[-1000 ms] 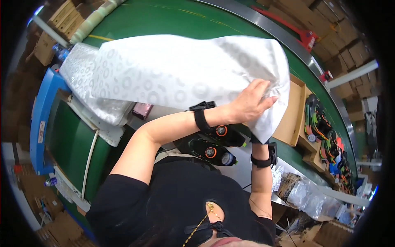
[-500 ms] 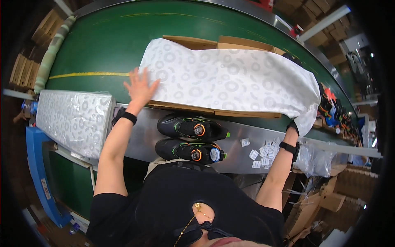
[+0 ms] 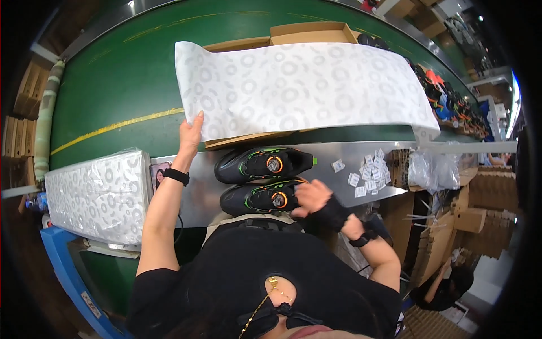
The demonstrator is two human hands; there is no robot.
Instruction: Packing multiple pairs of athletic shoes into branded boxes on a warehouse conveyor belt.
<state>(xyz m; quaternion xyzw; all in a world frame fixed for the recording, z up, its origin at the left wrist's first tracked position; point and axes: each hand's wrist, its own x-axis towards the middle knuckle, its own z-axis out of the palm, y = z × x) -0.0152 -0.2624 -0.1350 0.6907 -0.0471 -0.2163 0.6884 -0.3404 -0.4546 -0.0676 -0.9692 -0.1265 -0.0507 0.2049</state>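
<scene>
A long white sheet of paper with grey ring patterns [image 3: 305,85] lies over an open brown cardboard box [image 3: 310,33]. My left hand [image 3: 191,133] pinches its near left corner, thumb on top. Below the box, two black shoes with green and orange trim lie side by side on the metal ledge: the farther shoe [image 3: 257,164] and the nearer shoe [image 3: 254,198]. Over the heel of the nearer shoe is my right hand [image 3: 313,198], fingers bent downward and smeared by motion. Whatever is under those fingers is hidden.
At left lies a plastic-wrapped stack of the same patterned paper [image 3: 96,198], with a phone [image 3: 160,174] beside it. Small white packets [image 3: 370,172] are scattered to the right, near clear plastic bags [image 3: 435,169]. More shoes [image 3: 446,101] line the green conveyor belt [image 3: 130,73] at far right.
My right hand has let go of the paper's right end and come in to the nearer shoe's heel, covering the white round item there. My left hand went from spread flat to pinching the paper's corner.
</scene>
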